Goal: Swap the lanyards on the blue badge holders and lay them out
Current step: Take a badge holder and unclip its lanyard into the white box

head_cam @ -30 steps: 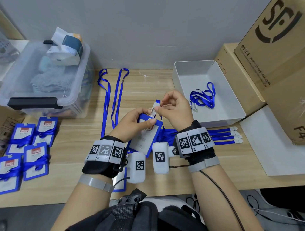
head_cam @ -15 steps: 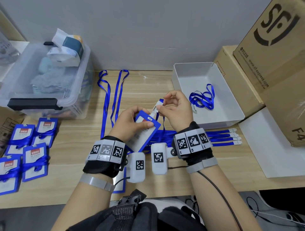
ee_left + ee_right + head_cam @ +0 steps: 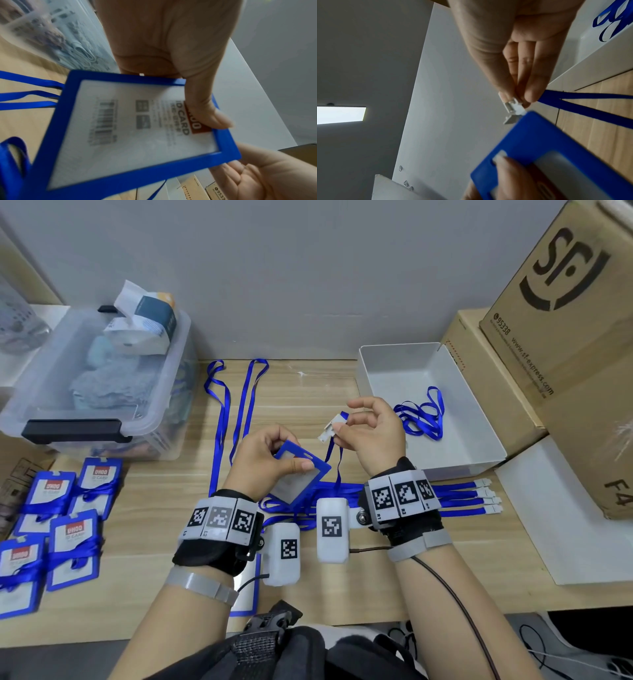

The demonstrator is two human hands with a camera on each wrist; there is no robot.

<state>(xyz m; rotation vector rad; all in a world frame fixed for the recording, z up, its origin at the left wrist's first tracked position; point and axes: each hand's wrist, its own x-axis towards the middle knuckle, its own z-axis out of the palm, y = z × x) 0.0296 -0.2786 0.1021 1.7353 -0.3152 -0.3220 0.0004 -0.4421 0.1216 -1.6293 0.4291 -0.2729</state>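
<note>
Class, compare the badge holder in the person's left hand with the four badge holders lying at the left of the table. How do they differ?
The held badge holder is gripped tilted in the left hand; the four badge holders lie flat on the table. The held one carries no lanyard; each of the four is wrapped in blue strap. All share blue frames and red-labelled cards.

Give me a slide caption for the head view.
Left hand holds badge holder; right hand pinches lanyard clip.
</note>
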